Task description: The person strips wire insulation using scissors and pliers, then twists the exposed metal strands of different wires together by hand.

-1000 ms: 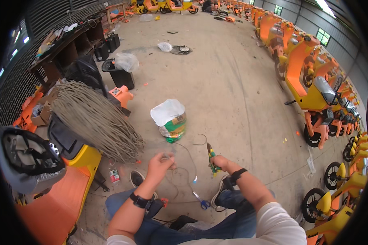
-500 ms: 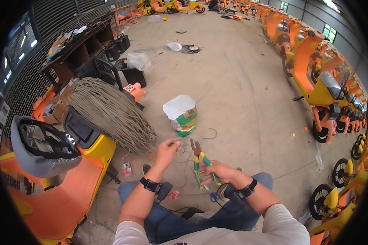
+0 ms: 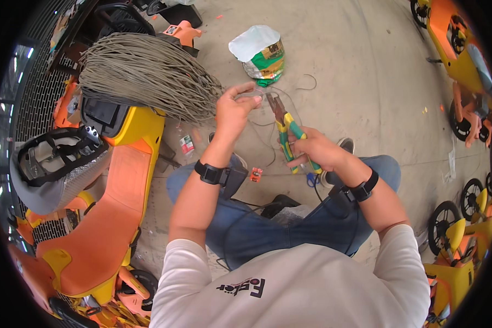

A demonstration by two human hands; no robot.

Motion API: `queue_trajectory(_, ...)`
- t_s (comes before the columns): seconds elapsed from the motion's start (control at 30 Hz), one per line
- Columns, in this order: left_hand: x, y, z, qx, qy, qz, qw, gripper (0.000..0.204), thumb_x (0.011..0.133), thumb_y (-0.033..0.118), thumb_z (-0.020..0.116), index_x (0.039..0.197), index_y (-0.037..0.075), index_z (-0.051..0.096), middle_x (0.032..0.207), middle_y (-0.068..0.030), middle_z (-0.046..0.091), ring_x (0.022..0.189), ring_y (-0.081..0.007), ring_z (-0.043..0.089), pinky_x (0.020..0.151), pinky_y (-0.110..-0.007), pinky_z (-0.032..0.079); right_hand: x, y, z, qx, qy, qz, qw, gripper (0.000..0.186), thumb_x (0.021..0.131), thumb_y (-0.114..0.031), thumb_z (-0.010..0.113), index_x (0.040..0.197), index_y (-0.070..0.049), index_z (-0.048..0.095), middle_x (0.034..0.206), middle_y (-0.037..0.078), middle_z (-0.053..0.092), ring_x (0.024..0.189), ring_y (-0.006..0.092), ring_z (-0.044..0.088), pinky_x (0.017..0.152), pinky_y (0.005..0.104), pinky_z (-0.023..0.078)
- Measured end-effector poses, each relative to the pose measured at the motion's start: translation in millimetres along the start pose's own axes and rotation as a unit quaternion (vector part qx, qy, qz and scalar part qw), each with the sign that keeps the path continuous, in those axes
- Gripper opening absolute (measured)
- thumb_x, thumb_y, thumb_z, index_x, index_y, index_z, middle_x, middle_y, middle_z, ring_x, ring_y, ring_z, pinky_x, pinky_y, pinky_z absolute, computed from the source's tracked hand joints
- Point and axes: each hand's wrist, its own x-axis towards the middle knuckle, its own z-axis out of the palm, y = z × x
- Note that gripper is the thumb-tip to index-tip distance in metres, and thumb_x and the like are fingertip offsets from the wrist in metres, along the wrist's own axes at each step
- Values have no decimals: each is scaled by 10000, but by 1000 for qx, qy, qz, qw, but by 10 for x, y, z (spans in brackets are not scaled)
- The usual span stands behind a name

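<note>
My right hand is wrapped round the green-and-yellow handles of a pair of pliers. Their dark jaws point away from me, slightly parted, just right of my left fingertips. My left hand is raised with bent fingers, thumb and forefinger pinching what looks like a thin wire, its exact end hard to make out. Beyond my hands a white, green and yellow sack stands on the floor, its white top folded over. To the left, a large bundle of grey-brown wires rests on a yellow-orange scooter.
A grey helmet-like shell with black straps sits on the scooter. Thin loose wire, blue-handled scissors, a small red piece and a labelled bottle lie on the floor. More scooters line the right side.
The view has tilted down, so the sack, wire bundle and hands appear higher and my shirt shows. The pliers stay in my right hand, their jaws close to my left fingertips.
</note>
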Motion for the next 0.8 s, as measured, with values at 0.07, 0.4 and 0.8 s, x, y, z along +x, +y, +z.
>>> queue_trajectory(0.07,-18,44,23,15,19,10,1000,349,752,-24,668,1087,-65,578,878,-110,655,753,-137,646,684,-236,513,-4,-16,22,-21,15,-1,1000,332,802,-44,457,1121,46,473,1050,89,495,899,172,536,801,390,559)
queue_trajectory(0.4,-150,24,176,115,4,141,983,342,750,-88,654,1082,-52,581,1143,-83,441,837,-155,622,728,-239,513,3,26,-37,38,7,-1,999,329,800,-100,507,1093,39,453,969,92,459,841,204,556,784,361,558)
queue_trajectory(0.8,-229,46,254,337,-50,300,891,362,727,-84,657,1063,44,613,1038,-99,530,841,-188,634,683,-271,525,-24,-57,-64,96,-3,9,995,195,776,-69,511,953,3,472,865,37,413,764,141,477,795,422,556)
